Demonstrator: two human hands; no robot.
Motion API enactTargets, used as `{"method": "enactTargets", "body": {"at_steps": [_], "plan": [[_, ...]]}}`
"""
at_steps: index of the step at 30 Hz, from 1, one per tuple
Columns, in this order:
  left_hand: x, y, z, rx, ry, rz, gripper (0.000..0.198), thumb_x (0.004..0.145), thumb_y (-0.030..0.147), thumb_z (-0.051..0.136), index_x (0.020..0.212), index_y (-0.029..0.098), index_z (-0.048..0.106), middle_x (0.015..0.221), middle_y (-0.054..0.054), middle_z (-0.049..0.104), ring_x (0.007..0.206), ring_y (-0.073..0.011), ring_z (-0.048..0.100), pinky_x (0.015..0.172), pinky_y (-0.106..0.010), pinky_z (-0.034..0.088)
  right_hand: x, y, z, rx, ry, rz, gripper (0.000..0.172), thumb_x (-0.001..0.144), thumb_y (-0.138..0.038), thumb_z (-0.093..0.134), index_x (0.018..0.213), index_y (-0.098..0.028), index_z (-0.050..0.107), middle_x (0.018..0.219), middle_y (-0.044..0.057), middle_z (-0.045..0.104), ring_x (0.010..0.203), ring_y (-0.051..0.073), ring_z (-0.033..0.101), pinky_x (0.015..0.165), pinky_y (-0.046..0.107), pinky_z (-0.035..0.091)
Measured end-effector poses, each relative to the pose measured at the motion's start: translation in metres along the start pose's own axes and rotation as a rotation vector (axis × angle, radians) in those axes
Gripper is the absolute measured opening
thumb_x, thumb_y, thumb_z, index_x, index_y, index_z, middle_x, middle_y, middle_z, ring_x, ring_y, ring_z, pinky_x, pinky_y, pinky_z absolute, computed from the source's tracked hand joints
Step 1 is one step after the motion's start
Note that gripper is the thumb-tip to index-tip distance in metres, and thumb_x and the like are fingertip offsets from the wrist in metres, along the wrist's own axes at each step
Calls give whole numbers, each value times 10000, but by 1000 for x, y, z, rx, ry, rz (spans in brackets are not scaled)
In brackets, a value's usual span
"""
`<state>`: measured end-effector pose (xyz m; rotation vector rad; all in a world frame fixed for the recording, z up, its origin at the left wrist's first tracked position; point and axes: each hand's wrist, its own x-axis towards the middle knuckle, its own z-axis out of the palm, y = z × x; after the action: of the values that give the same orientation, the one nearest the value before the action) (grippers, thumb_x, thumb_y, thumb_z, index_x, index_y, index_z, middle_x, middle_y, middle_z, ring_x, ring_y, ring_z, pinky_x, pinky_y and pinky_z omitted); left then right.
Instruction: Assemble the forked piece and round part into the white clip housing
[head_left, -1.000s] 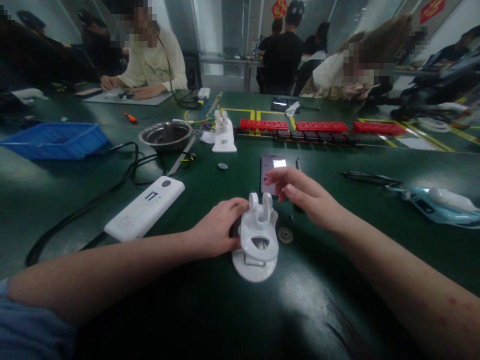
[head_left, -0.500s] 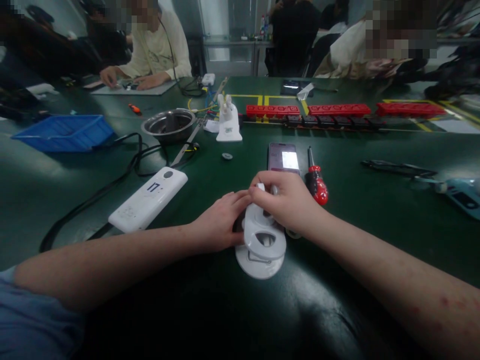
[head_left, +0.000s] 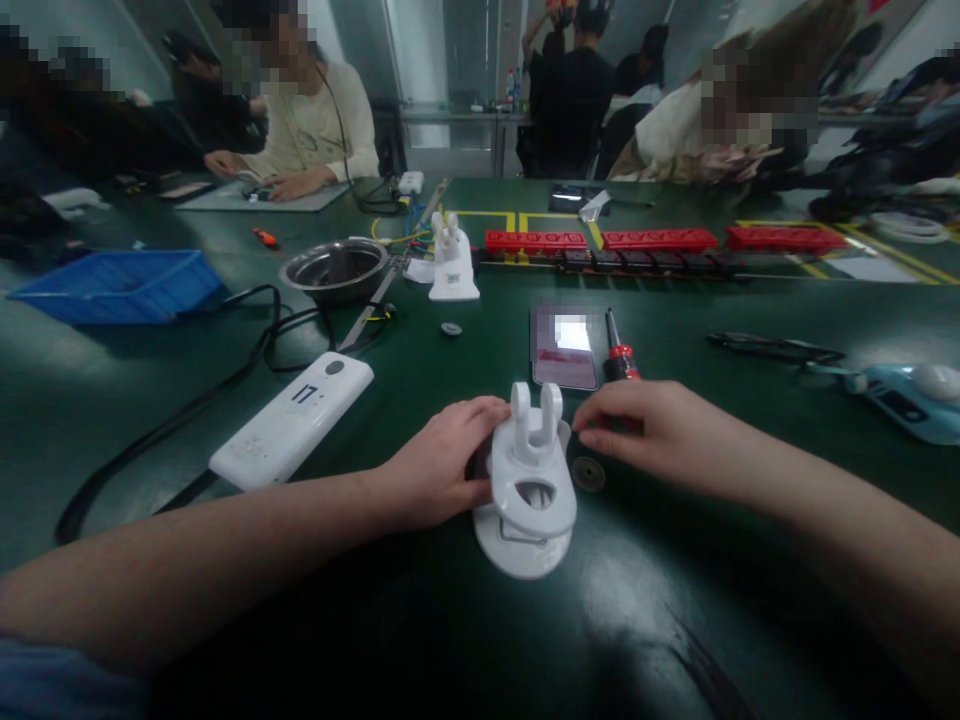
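A white plastic bracket (head_left: pixel 534 480) with two upright lugs and a round base stands on the green table in front of me. My left hand (head_left: pixel 454 455) grips its left side, fingers curled around it. Just right of the bracket hovers my right hand (head_left: pixel 637 425), thumb and fingers slightly apart with nothing visible between them. Below its fingertips lies a small round disc (head_left: pixel 588 474). Behind the bracket a phone (head_left: pixel 566 348) lies face up. The red and black screwdriver (head_left: pixel 621 350) beside it is partly hidden by my right hand.
To the left are a white device marked 17 (head_left: pixel 292 420), black cables, a steel bowl (head_left: pixel 334 270) and a blue bin (head_left: pixel 120 288). A second white bracket (head_left: pixel 454 265) stands farther back, near red strips (head_left: pixel 660 241). A light blue tool (head_left: pixel 911 395) lies right. Other people sit across the table.
My right hand has come off the top of the bracket and moved right, uncovering the lugs, the disc and more of the phone. My left hand keeps its hold. The view has tilted up slightly.
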<state>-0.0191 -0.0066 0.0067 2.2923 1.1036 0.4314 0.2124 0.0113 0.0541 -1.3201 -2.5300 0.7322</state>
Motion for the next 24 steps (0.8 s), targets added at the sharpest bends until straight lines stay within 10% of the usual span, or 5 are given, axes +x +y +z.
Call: {"method": "enactTargets", "body": {"at_steps": [5, 10, 17, 24], "plan": [[-2, 4, -7, -52, 4, -29, 497, 748, 411, 528, 1173, 185, 405, 1174, -82, 478, 1062, -230, 448, 921, -377, 343, -16, 3, 11, -325, -143, 13, 225, 736, -229, 556, 952, -236, 616, 849, 49, 541, 766, 183, 523, 648, 313, 432], [-4, 8, -19, 76, 55, 52, 345, 733, 401, 524, 1002, 187, 545, 1094, -70, 545, 1032, -238, 458, 970, -431, 227, -13, -2, 4, -129, -163, 36, 72, 706, -210, 587, 775, -193, 593, 804, 23, 560, 730, 160, 531, 632, 288, 434], [-8, 11, -29, -5, -60, -45, 541, 813, 544, 251, 663, 146, 586, 634, -18, 539, 594, -132, 484, 573, -239, 358, -9, -42, -37, 325, 221, -95, 137, 753, -355, 553, 746, -241, 628, 774, 12, 605, 720, 151, 564, 611, 252, 446], [-6, 11, -37, -247, -34, -195, 428, 784, 508, 388, 824, 137, 598, 775, -32, 588, 687, -155, 528, 590, -236, 383, 18, -55, -4, 194, 237, -175, 78, 718, -206, 564, 657, -202, 613, 989, 43, 532, 943, 181, 501, 817, 336, 411]]}}
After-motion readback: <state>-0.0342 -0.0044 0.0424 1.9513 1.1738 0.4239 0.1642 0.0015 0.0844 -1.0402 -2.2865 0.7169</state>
